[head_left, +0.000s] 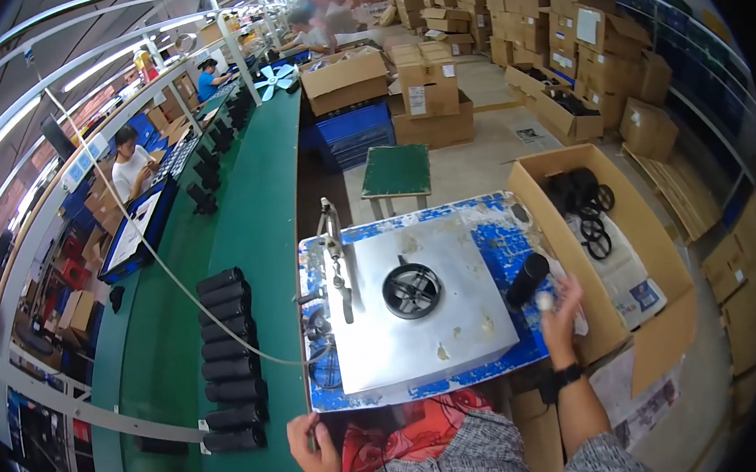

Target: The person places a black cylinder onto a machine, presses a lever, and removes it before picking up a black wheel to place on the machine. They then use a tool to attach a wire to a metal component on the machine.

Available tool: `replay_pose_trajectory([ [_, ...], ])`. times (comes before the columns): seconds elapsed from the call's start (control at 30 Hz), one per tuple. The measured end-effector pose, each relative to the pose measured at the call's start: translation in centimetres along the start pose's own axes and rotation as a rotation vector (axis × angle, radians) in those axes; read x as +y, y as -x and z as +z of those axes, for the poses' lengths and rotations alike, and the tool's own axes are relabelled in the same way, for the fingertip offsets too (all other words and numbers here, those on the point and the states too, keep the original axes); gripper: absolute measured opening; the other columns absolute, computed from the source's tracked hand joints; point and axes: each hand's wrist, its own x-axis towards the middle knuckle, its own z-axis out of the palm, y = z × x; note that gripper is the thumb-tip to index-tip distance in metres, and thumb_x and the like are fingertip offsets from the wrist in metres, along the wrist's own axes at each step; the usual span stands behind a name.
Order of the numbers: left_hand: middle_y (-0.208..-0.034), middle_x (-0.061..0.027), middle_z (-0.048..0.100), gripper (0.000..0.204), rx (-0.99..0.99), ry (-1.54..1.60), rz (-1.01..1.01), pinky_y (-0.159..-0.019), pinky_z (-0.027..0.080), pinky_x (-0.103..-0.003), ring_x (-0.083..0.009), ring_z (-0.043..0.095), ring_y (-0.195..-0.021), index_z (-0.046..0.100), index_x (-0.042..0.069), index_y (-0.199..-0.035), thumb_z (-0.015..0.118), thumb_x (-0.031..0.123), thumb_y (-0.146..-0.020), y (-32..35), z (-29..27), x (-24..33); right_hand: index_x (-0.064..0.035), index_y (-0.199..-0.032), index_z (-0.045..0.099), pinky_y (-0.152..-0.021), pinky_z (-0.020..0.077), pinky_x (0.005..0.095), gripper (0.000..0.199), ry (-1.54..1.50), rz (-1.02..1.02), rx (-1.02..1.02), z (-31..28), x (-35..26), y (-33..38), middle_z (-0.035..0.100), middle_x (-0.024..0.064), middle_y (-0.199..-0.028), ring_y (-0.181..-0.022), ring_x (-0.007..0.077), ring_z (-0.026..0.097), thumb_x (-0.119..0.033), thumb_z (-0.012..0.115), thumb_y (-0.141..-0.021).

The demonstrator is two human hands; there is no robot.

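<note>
A: Where were the worker's hands?

B: The right hand [565,312] lay loosely open beside a black cylinder [528,279], fingers slightly curled around nothing visible; whether its pale-tipped thumb touched the cylinder could not be told. The left hand [316,454], half curled, thumb apart from the fingers and apparently empty, hung by the near left corner of a blue, paint-worn table [390,395].

A: And the cylinder itself?

B: Tilted, at the right side of a silver metal plate [378,351] on that table, near an open cardboard box [655,258].

A: What could have gone wrong?

B: A brush from the right hand might have tipped the leaning cylinder and set it rolling. The spoked black wheel [412,291] might have slid if knocked, since the metal looked smooth. A pale hose [177,278], draped across to the table's left side, could have snagged a sleeve.

A: The count?

B: One cylinder by the hand, about nine in a row of cylinders [229,348] on the green bench [260,201], one wheel on the plate, one upright metal clamp [336,261]. At least two wheels showed in the box; overlap hid the total.
</note>
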Motion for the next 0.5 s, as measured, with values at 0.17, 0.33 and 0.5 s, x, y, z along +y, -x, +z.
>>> replay_pose_trajectory([
  [0.17,-0.106,-0.0138,0.066,0.015,-0.033,0.106,0.305,-0.085,0.05,-0.031,-0.0211,0.063,-0.097,0.067,-0.002,-0.112,0.061,0.0,-0.099,-12.2,4.7,4.4,-0.0009,-0.137,0.053,-0.099,0.049,0.0382,0.049,-0.026,-0.349,-0.055,0.4,-12.4,-0.7,0.058,0.0143,-0.121,-0.112,0.0269,0.06,-0.007,0.072,-0.092],
  [0.33,-0.103,-0.0121,0.07,0.022,-0.065,0.222,0.184,-0.086,0.054,-0.033,-0.022,0.068,-0.096,0.07,-0.002,-0.117,0.066,0.014,-0.102,-26.1,13.8,2.5,-0.0007,-0.113,0.069,-0.08,0.0581,0.0364,0.023,-0.092,-0.411,-0.866,10.7,-26.8,-6.3,0.069,0.0136,-0.102,-0.089,0.0255,0.071,-0.01,0.072,-0.092],
  [0.5,-0.092,-0.0111,0.072,0.028,-0.207,-0.003,0.121,-0.079,0.057,-0.035,-0.0235,0.072,-0.087,0.071,-0.001,-0.113,0.065,0.025,-0.104,-34.1,17.5,-1.4,0.0013,-0.115,0.073,-0.086,0.0584,0.0397,0.027,0.011,-0.475,-0.988,25.6,-26.1,-11.2,0.073,0.0199,-0.105,-0.096,0.0313,0.074,-0.015,0.07,-0.094],
])
